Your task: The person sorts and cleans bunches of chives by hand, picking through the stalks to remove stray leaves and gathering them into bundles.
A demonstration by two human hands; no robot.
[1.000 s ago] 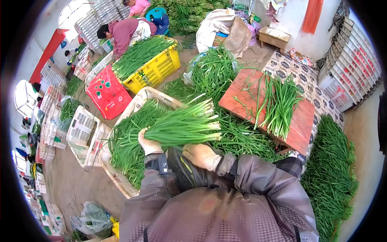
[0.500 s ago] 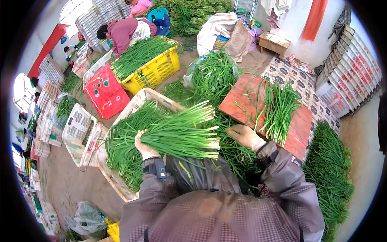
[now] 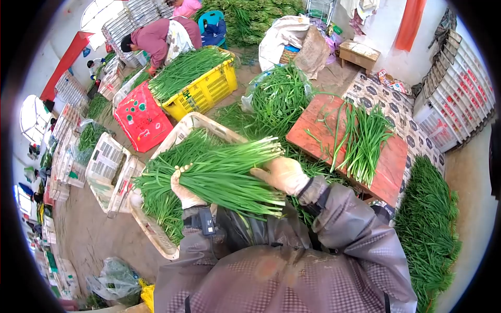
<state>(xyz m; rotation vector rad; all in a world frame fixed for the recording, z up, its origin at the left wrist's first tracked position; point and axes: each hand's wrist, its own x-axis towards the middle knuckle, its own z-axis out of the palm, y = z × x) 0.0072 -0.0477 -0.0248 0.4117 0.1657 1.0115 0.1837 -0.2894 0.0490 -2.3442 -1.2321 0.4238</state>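
My left hand (image 3: 183,189), in a pale glove, is closed round a large bunch of Chinese chives (image 3: 224,175). The leaves trail to the left and the pale stem ends point right. My right hand (image 3: 284,176), gloved too, lies against the stem end with its fingers stretched toward the leaves; some fingertips are hidden among the stems. Below the bunch is a cream plastic crate (image 3: 156,237) with more chives in it. To the right, a smaller pile of chives (image 3: 365,148) lies on a reddish board (image 3: 318,122).
A yellow crate (image 3: 206,88) full of chives stands ahead, beside a red cover (image 3: 142,117). A co-worker (image 3: 162,41) bends over behind it. Chives (image 3: 425,235) are heaped along the right wall. Stacked white crates (image 3: 459,88) stand at right; empty crates (image 3: 109,167) at left.
My right hand has moved left from beside the board to the stem end of the bunch. My left hand still holds the bunch, whose stem ends now sit split above and below my right hand.
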